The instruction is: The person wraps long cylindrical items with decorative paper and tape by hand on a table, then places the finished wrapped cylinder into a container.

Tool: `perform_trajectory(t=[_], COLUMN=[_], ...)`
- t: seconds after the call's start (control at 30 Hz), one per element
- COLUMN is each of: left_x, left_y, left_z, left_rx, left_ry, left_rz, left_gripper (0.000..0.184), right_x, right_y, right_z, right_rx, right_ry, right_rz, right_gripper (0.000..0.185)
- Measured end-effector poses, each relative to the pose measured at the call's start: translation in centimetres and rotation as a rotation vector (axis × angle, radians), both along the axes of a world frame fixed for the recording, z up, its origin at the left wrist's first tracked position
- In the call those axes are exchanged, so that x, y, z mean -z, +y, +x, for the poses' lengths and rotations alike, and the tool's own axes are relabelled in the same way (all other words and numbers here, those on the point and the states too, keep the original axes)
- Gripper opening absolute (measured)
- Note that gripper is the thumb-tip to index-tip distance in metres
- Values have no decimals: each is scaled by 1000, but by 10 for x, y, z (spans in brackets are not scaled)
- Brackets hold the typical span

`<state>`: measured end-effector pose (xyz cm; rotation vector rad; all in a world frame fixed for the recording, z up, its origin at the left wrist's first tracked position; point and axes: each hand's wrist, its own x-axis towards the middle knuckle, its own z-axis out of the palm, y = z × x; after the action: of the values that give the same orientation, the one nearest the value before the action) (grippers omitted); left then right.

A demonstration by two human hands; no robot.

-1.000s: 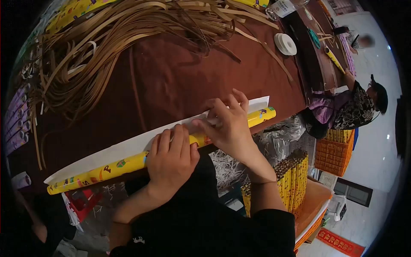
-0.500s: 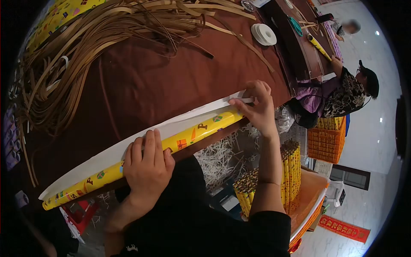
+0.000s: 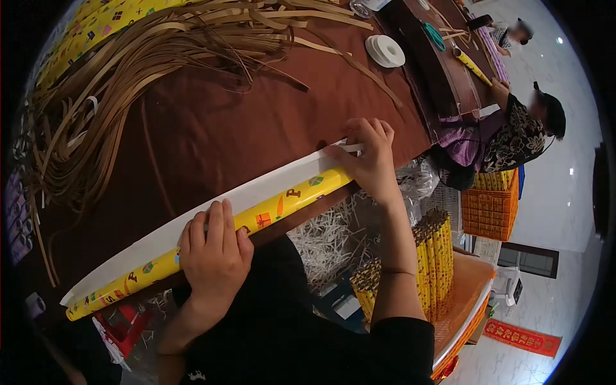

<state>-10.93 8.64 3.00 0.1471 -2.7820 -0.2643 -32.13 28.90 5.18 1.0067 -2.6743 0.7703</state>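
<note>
A long roll of yellow printed wrapping paper point(image 3: 296, 194) lies along the table's near edge, with its white underside flap point(image 3: 160, 228) spread on the far side. My left hand point(image 3: 216, 247) presses over the middle of the roll, fingers close together, the tips reaching onto the white flap. At the roll's right end, my right hand point(image 3: 366, 154) pinches a narrow white strip point(image 3: 351, 147) between thumb and fingers at the flap's corner. Part of the roll is hidden under my left hand.
Brown flat strips point(image 3: 122, 90) are heaped on the brown-covered table point(image 3: 212, 141), near a white spool point(image 3: 385, 51). Finished yellow rolls point(image 3: 436, 263) stand in a lined basket point(image 3: 478, 292) at right. A co-worker point(image 3: 520, 135) holds another yellow roll point(image 3: 473, 66). White paper shreds point(image 3: 327, 237) lie below.
The whole view has shifted slightly, so most things appear a little further left. Both hands keep nearly the same places on the roll and strip.
</note>
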Motion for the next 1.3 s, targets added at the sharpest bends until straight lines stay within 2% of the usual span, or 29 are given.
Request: perform_trajectory(t=[0.33, 0.43, 0.47, 0.6, 0.7, 0.8, 0.93, 1.0, 1.03, 1.1, 1.13, 1.23, 1.27, 1.3], left_x=[-3, -11, -9, -8, -4, -5, 2, 4, 6, 10, 12, 14, 14, 14], left_y=[1, -5, -8, -30, -62, -86, -93, -94, -95, -96, -97, -95, -94, -93], left_z=[1, 5, 11, 53, 88, 107, 114, 115, 114, 109, 104, 84, 79, 74], left_rx=[0, 41, 52, -28, -79, -106, -46, -28, -28, -8, -1, -32, -11, -7], left_ry=[-9, -2, 54, 92, 53, 78, 84, 150, 159, 210, 222, 240, 254, 254], left_rz=[36, 99, 151, -33, -129, -123, -18, -27, -20, -58, -55, -129, -133, -103], left_gripper=[41, 45, 47, 52, 57, 55, 47, 39, 39, 35, 35, 33, 33, 33], right_x=[-4, -1, 0, 33, 61, 52, -43, -40, -7, 15, 11, 4, 0, 19], right_y=[-2, 3, 2, 30, 52, 49, -2, -4, 11, 30, 29, 18, 13, 38], right_z=[1, -3, -1, -33, -43, -44, 20, 26, 11, -26, -36, -30, -24, -42], right_rx=[-9, 23, 31, -40, 58, 51, -510, -646, -161, 325, 278, 355, 388, 268], right_ry=[47, 49, -25, -137, -131, -420, -633, -681, -627, -528, -400, 12, 16, 5], right_rz=[130, 236, 215, 135, -30, -189, -215, -202, -229, -259, 6, 324, 356, 202], right_gripper=[39, 32, 32, 41, 41, 39, 40, 40, 35, 30, 30, 32, 31, 31])
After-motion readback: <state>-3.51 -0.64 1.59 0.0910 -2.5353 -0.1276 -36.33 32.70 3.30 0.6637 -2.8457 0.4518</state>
